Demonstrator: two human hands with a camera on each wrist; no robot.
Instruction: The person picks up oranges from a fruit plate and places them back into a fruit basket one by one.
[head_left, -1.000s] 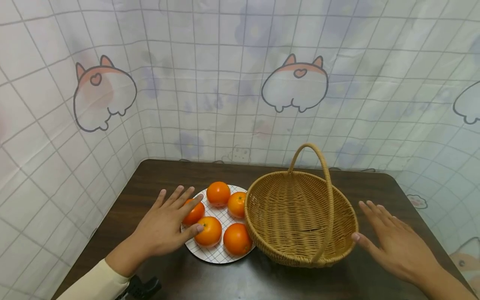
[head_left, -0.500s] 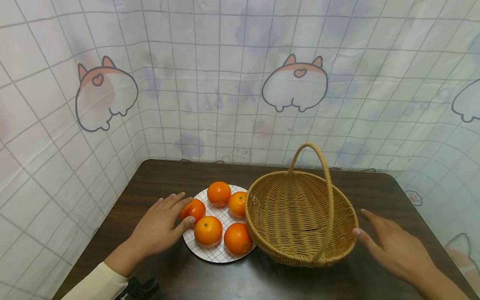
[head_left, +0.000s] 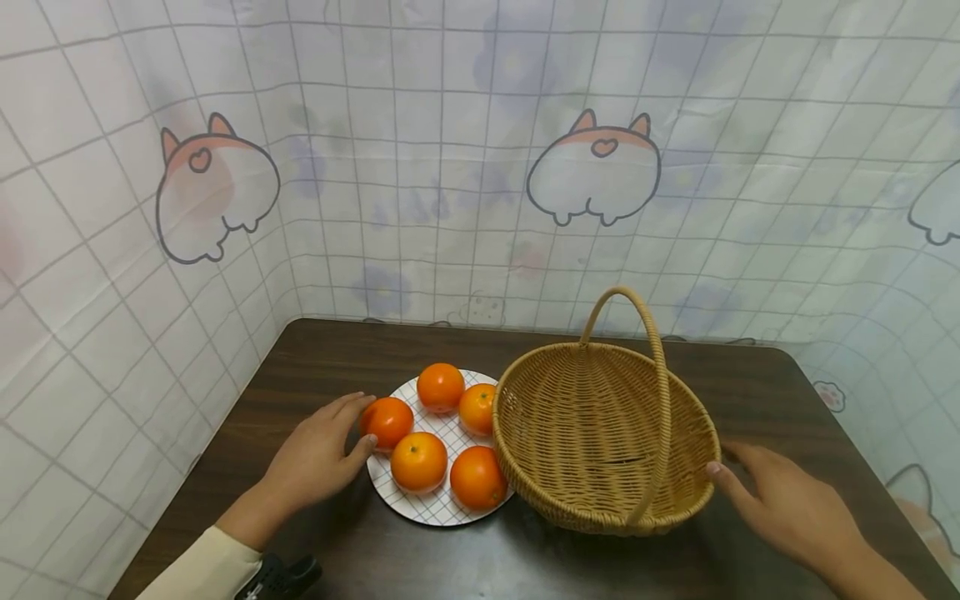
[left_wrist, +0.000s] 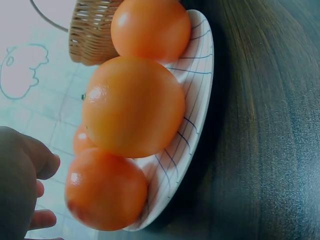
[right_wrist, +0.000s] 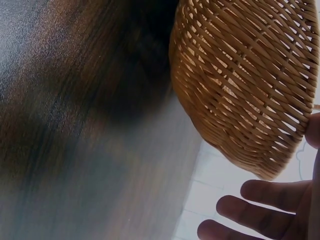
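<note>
A white plate with a dark grid pattern (head_left: 381, 492) carries several round oranges. The redder, leftmost orange (head_left: 387, 422) lies beside my left hand (head_left: 318, 450). Thumb and fingers are spread around that fruit's left side, and in the left wrist view a gap shows between the hand (left_wrist: 22, 175) and the orange (left_wrist: 106, 190). My right hand (head_left: 795, 504) is at the right side of a wicker basket (head_left: 592, 425), thumb at its rim. In the right wrist view the extended fingers (right_wrist: 260, 212) stay apart from the basket's wall (right_wrist: 245, 85). Neither hand grips anything.
The dark wooden table (head_left: 465, 562) holds plate and basket, which overlaps the plate's right edge. The basket's tall handle (head_left: 660, 392) arches over it. A grid-patterned curtain (head_left: 480, 167) closes off the back and sides. A black device (head_left: 281, 575) sits at the left wrist.
My left hand has drawn back and lowered from over the plate to the leftmost orange's left side. My right hand has lowered, its fingers coming in beside the basket. Basket and oranges stay put.
</note>
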